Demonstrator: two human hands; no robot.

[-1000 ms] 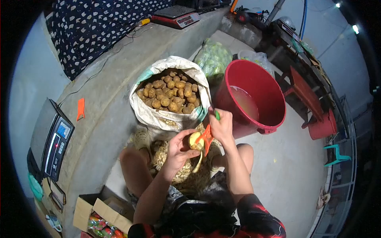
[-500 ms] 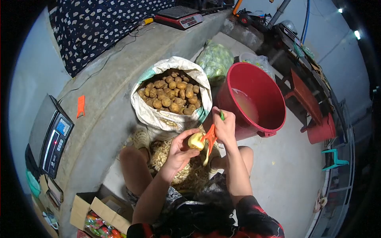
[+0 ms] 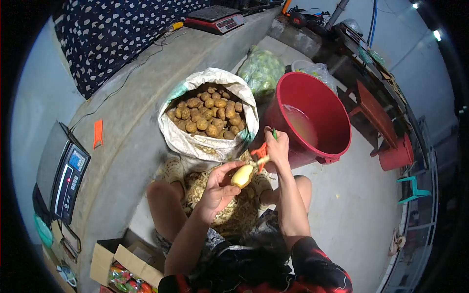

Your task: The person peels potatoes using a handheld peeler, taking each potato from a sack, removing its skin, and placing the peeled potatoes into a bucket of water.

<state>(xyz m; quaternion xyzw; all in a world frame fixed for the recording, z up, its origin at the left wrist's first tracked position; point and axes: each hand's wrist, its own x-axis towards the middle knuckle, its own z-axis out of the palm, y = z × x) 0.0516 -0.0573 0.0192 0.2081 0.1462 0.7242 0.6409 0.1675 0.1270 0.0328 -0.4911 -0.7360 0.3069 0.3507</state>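
Containers, left to right. Cardboard box point(image 3: 141, 266) is sitting lower left, flaps spreading, holding bagged red and green items point(image 3: 128, 282), exact kind unclear. White sack point(image 3: 188, 144) is standing near the middle, top rolling outward, holding heaped brown potatoes point(image 3: 207, 112). Plastic bag point(image 3: 263, 73) is resting farther back between sack and tub, bulging with green produce. Large red tub point(image 3: 322, 95) is standing right of the sack, holding cloudy liquid point(image 3: 302, 127) low down. Small red bucket point(image 3: 396, 154) is sitting farther right by a reddish stool point(image 3: 373, 115); its inside is hiding from view.

Hands. Left hand point(image 3: 220, 183) is curling partway, thumb and fingers gripping a peeled potato point(image 3: 242, 177), which is tilting above the peelings point(image 3: 215, 200) and in front of the sack. Right hand point(image 3: 277, 146) is fisting around an orange peeler point(image 3: 259, 152), green end point(image 3: 274, 134) poking out on top. Peeler head is hovering at the potato's upper right end, pale strip point(image 3: 263, 160) clinging to it; cannot tell if blade is touching.

Counts: two scales are showing, one digital scale point(image 3: 71, 176) left, one red scale point(image 3: 215, 22) at top; two peelers, the second peeler point(image 3: 98, 134) lying on the ledge point(image 3: 115, 122); one potato in hand; sack potatoes are overlapping too much for counting.
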